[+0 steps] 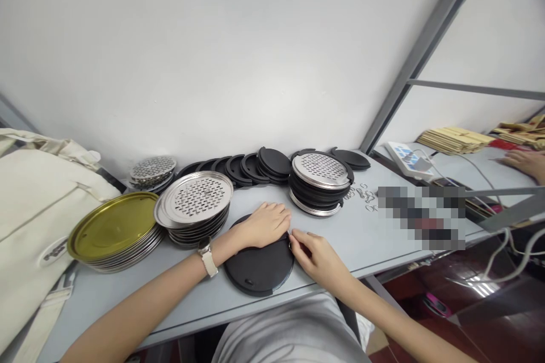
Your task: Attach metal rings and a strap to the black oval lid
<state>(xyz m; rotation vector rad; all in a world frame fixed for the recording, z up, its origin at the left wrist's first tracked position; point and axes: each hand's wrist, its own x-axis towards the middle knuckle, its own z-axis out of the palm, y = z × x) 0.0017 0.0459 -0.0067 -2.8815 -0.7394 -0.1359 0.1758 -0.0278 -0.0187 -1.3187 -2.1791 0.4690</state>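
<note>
A round black disc [259, 266] lies flat on the grey table at the front edge. My left hand [267, 224], with a watch on its wrist, rests across the disc's upper part, its fingers pressed together near the right rim. My right hand [311, 252] is at that rim, with thumb and forefinger pinched on a small metal piece [289, 232], too small to make out fully. Left of the disc stands a stack topped by a perforated silver plate [203, 198]. Behind it to the right is another stack with a perforated plate [320, 169].
Gold lids [114, 227] are stacked at the left beside a cream bag [38, 198]. Black discs [275, 163] line the wall. Metal rings [369, 198] lie at the right. Beyond the metal frame [419, 59], another person's hand [525, 163] is near wooden pieces [455, 140].
</note>
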